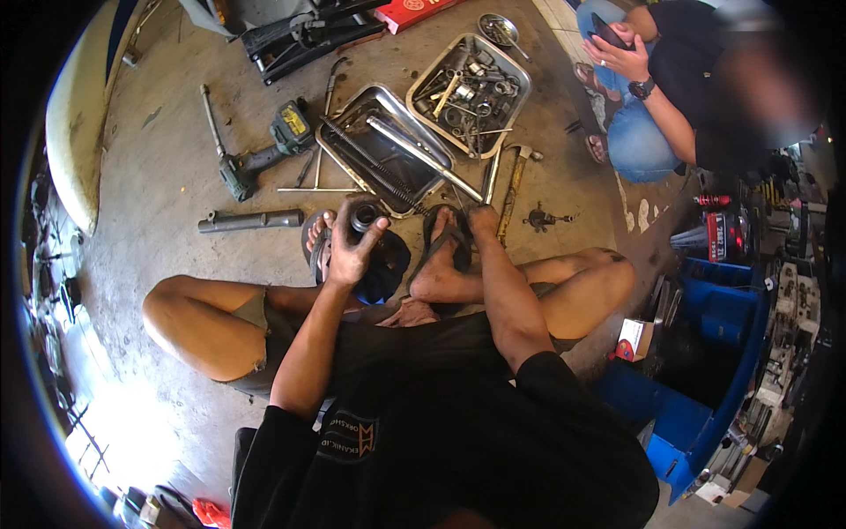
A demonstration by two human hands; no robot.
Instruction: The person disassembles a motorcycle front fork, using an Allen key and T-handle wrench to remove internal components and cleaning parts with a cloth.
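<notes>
A: On the concrete floor [176,159], seated w/ legs spread — what's the left hand [345,256] doing?

B: Its grip is closed round a black cylindrical part [363,217], fingers wrapped on the side, thumb up by the rim. Part sits just above the hand, over a dark round piece [388,264] btwn the feet.

A: And the right hand [483,216]?

B: Stretched fwd to abt 12 o'clock, down by the sandalled foot [441,256]. Fingers hidden behind the wrist — can't tell if its grip is wide, narrow or on sth.

A: What's around?

B: At 12, a metal tray [339,119] w/ a long spring and chrome tube; at 1 o'clock from it a second tray [522,84] full of sockets & small bits. Hammer [513,181] just right of the right hand. Cordless drill [264,154] at 11, grey tube [251,220] at 9 from the held part. Blue crate [705,388] at 4. Another person [679,88] crouches at 2 — holding a phone.
</notes>
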